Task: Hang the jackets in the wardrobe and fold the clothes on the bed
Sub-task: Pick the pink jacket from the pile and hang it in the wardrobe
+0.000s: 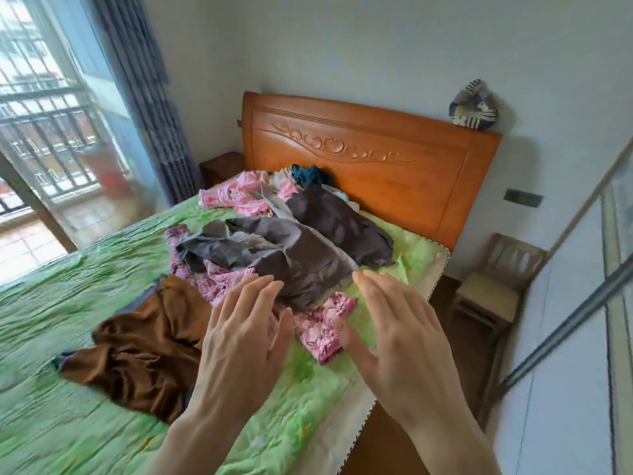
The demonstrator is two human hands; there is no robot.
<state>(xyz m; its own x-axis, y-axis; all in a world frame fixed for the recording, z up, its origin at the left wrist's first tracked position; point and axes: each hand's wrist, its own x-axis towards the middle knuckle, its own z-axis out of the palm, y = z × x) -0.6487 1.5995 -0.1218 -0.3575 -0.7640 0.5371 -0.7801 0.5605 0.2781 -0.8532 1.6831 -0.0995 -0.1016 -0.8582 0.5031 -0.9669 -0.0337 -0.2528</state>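
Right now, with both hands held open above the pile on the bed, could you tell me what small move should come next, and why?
Probably lower both hands onto the grey garment and take hold of it. The left hand and right hand are open, holding nothing, and it lies on top of the pink clothes just beyond the fingertips, so it seems easiest to lift first.

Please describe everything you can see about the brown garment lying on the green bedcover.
The brown garment is a rust-brown piece of clothing of soft, slightly shiny-looking fabric, crumpled into many folds and not folded. A dark grey-blue edge or lining shows at its upper side and at its left tip. It lies flat on the green bedcover, left of the pile of other clothes, and its upper right part meets the pink floral garment. The left hand hovers in front of its right edge; whether it touches the garment is unclear.
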